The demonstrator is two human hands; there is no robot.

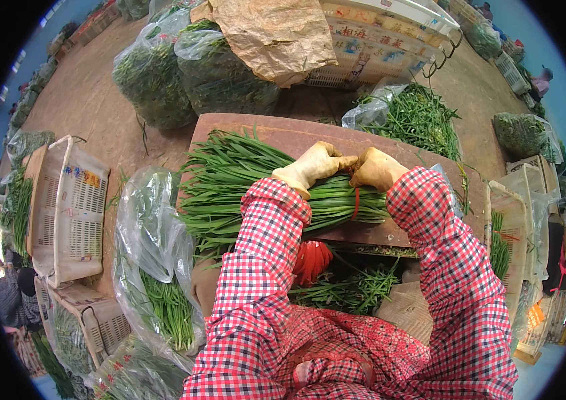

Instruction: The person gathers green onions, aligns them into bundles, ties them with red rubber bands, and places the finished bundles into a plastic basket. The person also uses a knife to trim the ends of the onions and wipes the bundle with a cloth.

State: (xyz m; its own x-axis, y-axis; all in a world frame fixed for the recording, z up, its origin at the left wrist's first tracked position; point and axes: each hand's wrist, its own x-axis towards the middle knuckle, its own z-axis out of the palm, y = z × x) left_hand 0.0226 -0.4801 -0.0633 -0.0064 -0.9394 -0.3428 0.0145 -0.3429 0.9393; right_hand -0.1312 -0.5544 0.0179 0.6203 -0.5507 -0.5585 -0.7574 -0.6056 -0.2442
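A thick bundle of garlic chives lies across a reddish-brown board, its leaf tips fanned out to the left. Around the stem end at the right runs a red band. My left hand, in a cream glove, rests over the bundle's upper side, fingers pointing right. My right hand, gloved too, is curled just above the band, and its fingertips meet those of my left hand. What lies between the fingertips is too small to tell. Red ties hang below the board's near edge, by my left forearm.
Loose greens lie beyond the board. Bagged greens and a large plastic crate stand farther off. At left are a clear bag of chives and a white crate; more crates stand at right. Other people are at both sides.
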